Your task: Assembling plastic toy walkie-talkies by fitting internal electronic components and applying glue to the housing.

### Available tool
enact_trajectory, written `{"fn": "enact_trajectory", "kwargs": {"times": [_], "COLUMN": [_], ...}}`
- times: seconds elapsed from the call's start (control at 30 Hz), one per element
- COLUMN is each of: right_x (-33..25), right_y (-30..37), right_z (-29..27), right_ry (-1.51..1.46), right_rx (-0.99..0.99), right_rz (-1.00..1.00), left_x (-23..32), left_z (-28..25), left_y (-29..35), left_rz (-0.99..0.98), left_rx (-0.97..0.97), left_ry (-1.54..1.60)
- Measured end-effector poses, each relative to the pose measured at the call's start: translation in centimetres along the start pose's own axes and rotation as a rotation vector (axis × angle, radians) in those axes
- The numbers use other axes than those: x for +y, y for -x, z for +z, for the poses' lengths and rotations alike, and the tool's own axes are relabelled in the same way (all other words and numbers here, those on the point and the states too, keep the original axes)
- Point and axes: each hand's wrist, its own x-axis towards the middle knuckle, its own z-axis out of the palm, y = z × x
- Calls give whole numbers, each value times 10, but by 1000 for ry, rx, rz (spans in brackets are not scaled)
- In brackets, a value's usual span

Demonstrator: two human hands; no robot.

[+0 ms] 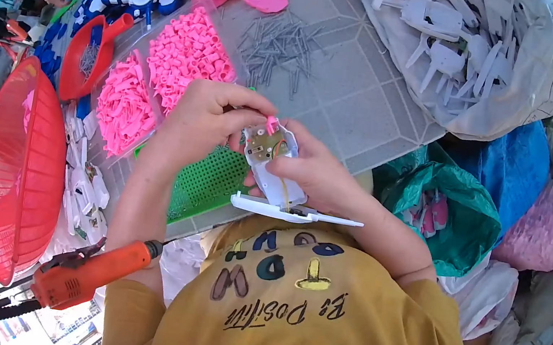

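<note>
My right hand [320, 172] grips a white plastic casing half [284, 187], its thumb lying across the front. Inside the casing sits a brown circuit board [267, 143] with thin wires. At the casing's top end, the bent fingers of my left hand [210, 110] close on a small pink plastic piece [272, 125]. How firmly the piece sits in the casing cannot be made out. A second flat white plastic part [270, 208] hangs below the casing by the wires, close to my shirt.
Left of my hands are trays of small pink parts [190, 52] and a green perforated basket [205, 186]. Ahead lies a pile of thin metal pins [275, 48]. An orange electric screwdriver [91, 277] is by my left arm. Sacks of white parts [441, 65] and a green bag [462, 196] stand right.
</note>
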Motion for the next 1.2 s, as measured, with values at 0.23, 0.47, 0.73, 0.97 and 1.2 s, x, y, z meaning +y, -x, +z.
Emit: {"fn": "enact_trajectory", "kwargs": {"times": [0.23, 0.47, 0.73, 0.97, 1.2], "right_x": [-1, 0, 1, 0, 2], "right_y": [-2, -1, 4, 1, -2], "right_z": [-1, -2, -1, -4, -1], "right_ry": [29, 39, 93, 49, 29], "right_rx": [-17, -24, -6, -62, -41], "right_rz": [-7, -6, -18, 5, 13], "left_x": [3, -1, 4, 6, 4], "left_z": [-5, -3, 2, 1, 2], "left_y": [-1, -3, 0, 0, 10], "left_rz": [47, 6, -25, -31, 41], "left_rx": [-32, -7, -16, -37, 103], "left_ry": [86, 30, -21, -25, -30]}}
